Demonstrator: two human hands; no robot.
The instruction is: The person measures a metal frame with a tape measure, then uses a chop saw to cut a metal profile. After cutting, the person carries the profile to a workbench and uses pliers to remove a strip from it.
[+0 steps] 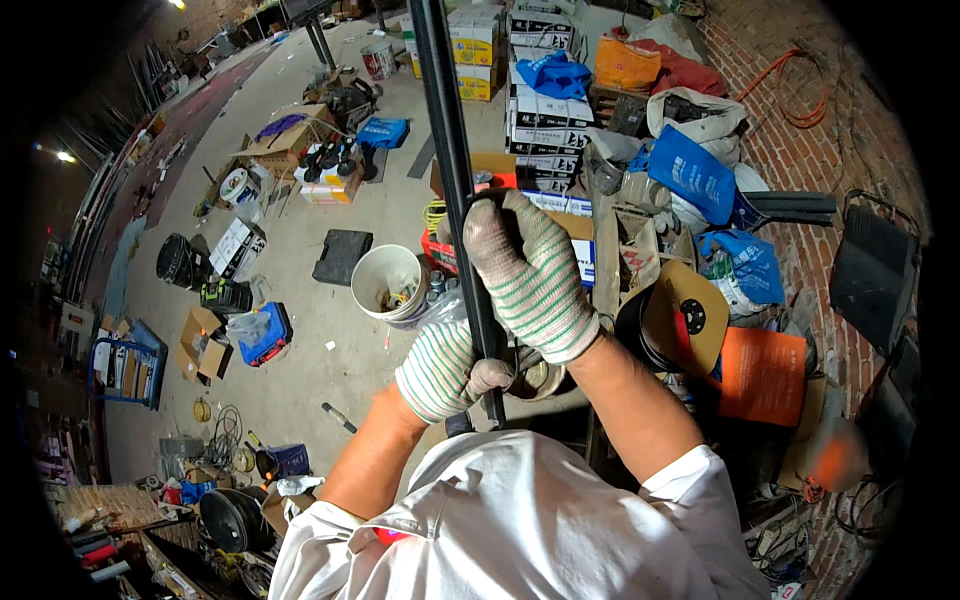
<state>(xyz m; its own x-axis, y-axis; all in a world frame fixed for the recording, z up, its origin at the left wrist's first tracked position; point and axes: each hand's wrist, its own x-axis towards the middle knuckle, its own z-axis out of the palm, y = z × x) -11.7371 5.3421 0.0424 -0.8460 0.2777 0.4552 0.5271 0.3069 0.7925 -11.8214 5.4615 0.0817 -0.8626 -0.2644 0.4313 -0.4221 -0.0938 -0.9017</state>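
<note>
A long black bar with a lengthwise groove (446,120) runs from the top edge down to my chest. Both my hands wear whitish knit work gloves with green stripes. My right hand (525,275) is closed round the bar higher up, its thumb along the side. Lower down and nearer my body, my left hand (445,370) wraps the same bar, the thumb across its front. The bar hides part of the left fingers. Just left of the bar, a white bucket (388,284) with small items inside stands on the floor.
Stacked cartons (548,125) stand ahead, with blue bags (690,172) to their right against a brick wall (780,110). On the left lie a black tool case (342,257), a blue case (266,335) and an open carton (203,345). Cables and tools clutter the lower left.
</note>
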